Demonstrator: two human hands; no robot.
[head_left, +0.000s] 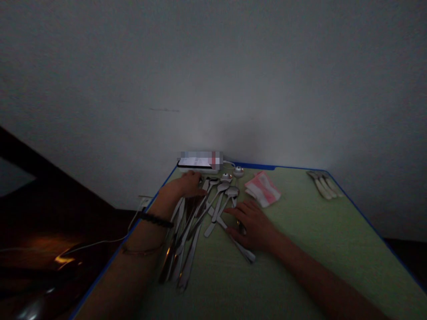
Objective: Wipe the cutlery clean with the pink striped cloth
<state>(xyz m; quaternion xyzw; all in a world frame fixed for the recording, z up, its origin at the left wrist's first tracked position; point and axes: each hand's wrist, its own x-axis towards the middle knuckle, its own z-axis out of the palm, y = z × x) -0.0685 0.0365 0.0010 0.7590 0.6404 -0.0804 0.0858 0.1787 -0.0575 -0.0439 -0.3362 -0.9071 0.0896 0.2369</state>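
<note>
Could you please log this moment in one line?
left hand: at silver metal cutlery | right hand: same | pink-white folded cloth: beyond right hand | white-handled utensils: far right

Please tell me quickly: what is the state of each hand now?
Left hand: at the cutlery, fingers bent; hold cannot be told.
Right hand: over the cutlery, fingers parted; hold cannot be told.

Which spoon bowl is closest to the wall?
The spoon at the pile's far right corner, behind and left of the pink-and-white cloth. The other visible bowls all lie closer to the camera.
</note>
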